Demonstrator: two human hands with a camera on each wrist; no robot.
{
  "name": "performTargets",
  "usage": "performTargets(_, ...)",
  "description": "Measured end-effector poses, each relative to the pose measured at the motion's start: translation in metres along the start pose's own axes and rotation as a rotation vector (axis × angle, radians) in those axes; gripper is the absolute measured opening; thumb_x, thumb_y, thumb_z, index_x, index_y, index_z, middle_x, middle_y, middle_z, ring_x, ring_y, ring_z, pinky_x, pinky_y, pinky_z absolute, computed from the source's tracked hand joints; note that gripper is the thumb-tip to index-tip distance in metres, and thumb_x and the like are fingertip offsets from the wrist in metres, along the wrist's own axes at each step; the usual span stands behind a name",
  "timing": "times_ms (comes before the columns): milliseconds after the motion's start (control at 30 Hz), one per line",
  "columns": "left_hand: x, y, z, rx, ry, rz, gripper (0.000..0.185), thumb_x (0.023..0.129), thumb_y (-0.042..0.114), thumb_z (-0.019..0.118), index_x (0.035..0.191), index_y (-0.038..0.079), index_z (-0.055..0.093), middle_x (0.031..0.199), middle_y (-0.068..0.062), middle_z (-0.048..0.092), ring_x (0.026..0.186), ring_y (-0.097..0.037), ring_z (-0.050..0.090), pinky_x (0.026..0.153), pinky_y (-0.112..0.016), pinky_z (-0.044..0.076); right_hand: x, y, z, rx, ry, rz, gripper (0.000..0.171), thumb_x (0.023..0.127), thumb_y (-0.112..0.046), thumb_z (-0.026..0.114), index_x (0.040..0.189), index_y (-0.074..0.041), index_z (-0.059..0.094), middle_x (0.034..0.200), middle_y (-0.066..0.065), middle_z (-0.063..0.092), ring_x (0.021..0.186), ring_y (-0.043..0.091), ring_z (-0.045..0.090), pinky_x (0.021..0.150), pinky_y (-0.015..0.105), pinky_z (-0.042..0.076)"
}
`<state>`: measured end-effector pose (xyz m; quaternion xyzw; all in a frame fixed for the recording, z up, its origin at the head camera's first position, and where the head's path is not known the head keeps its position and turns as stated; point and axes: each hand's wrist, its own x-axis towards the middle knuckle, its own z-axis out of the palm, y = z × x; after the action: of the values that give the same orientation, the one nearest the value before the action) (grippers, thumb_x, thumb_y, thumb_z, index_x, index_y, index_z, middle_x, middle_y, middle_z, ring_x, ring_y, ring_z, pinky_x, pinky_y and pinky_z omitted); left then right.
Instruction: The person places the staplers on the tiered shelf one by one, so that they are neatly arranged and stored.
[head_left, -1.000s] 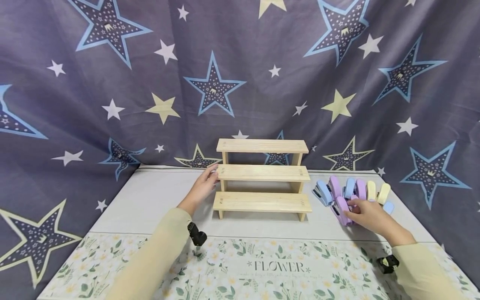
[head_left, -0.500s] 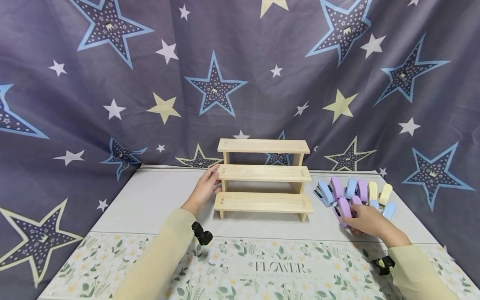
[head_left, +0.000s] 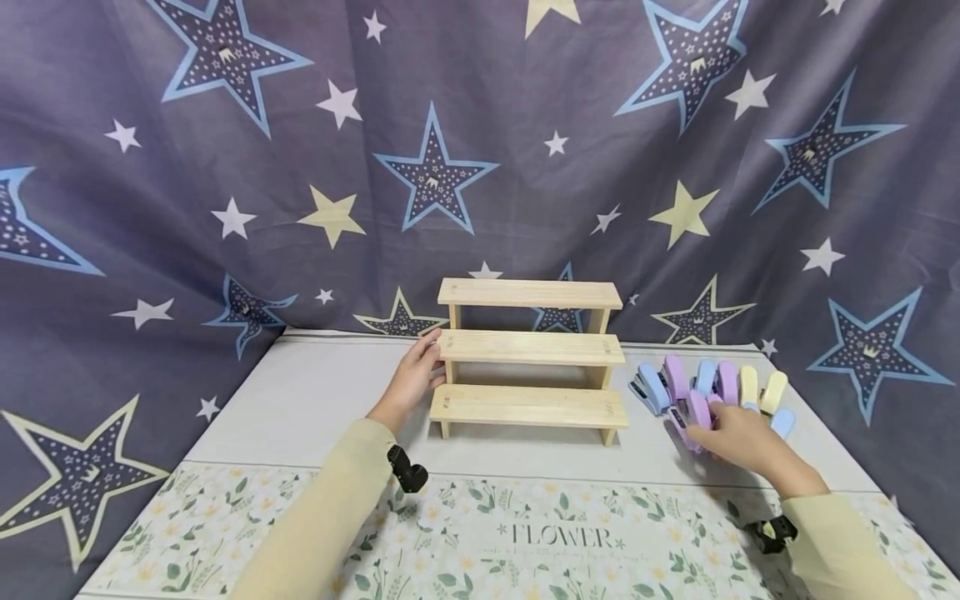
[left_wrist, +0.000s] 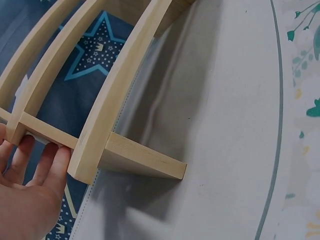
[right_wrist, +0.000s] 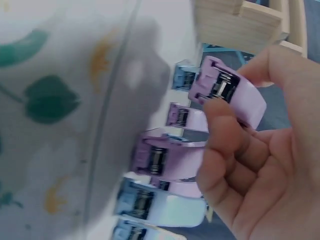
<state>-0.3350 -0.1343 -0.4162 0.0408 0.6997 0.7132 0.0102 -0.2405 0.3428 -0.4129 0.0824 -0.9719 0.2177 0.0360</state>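
A three-tier wooden display stand (head_left: pixel 528 404) stands in the middle of the table. My left hand (head_left: pixel 408 375) holds its left end at the middle tier; in the left wrist view the fingers (left_wrist: pixel 57 167) bend against the side panel. At the right, my right hand (head_left: pixel 746 440) pinches a purple stapler (right_wrist: pixel 250 104) between thumb and fingers, tilted and raised off the table in the right wrist view. Around it stand other staplers: a light blue one (head_left: pixel 652 388), a purple one (head_left: pixel 675 377) and several more in purple, blue and yellow, partly hidden by the hand.
A yellow stapler (head_left: pixel 773 392) and a blue stapler (head_left: pixel 783 422) mark the right side of the group. A floral mat (head_left: pixel 555 533) covers the table's front. Behind the white surface (head_left: pixel 330 375) hangs a dark star-patterned curtain (head_left: pixel 480 75).
My right hand has taken hold of the front purple stapler, which is now slightly turned and lifted. My left hand stays at the stand's left end. The head view has shifted slightly.
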Motion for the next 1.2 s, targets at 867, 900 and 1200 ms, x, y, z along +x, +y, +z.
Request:
performTargets(867,-0.001,0.001,0.003,0.034,0.017,-0.001,0.048,0.111,0.024,0.037,0.158,0.016,0.032,0.155,-0.021,0.034,0.136,-0.04,0.042,0.11,-0.052,0.041,0.047,-0.107,-0.031,0.112,0.212,-0.189,0.026,0.089,-0.021,0.063,0.106,-0.002,0.057,0.067,0.002,0.057,0.056,0.016,0.051,0.047,0.03,0.044)
performTargets(900,-0.001,0.001,0.003,0.036,0.016,-0.002,0.048,0.111,0.024,0.037,0.158,0.016,0.032,0.155,-0.021,0.034,0.137,-0.04,0.041,0.111,-0.052,0.04,0.052,-0.112,-0.028,0.123,0.21,-0.202,0.027,0.089,-0.021,0.064,0.107,-0.002,0.057,0.068,0.002,0.058,0.056,0.016,0.051,0.048,0.03,0.044)
performTargets(1200,-0.002,0.002,0.002,0.026,0.012,0.001,0.048,0.111,0.023,0.035,0.158,0.015,0.031,0.155,-0.023,0.033,0.137,-0.042,0.04,0.111,-0.053,0.039,0.094,-0.166,-0.01,0.195,0.179,-0.262,0.034,0.089,-0.024,0.065,0.115,-0.003,0.06,0.074,0.004,0.062,0.063,0.018,0.054,0.054,0.03,0.046)
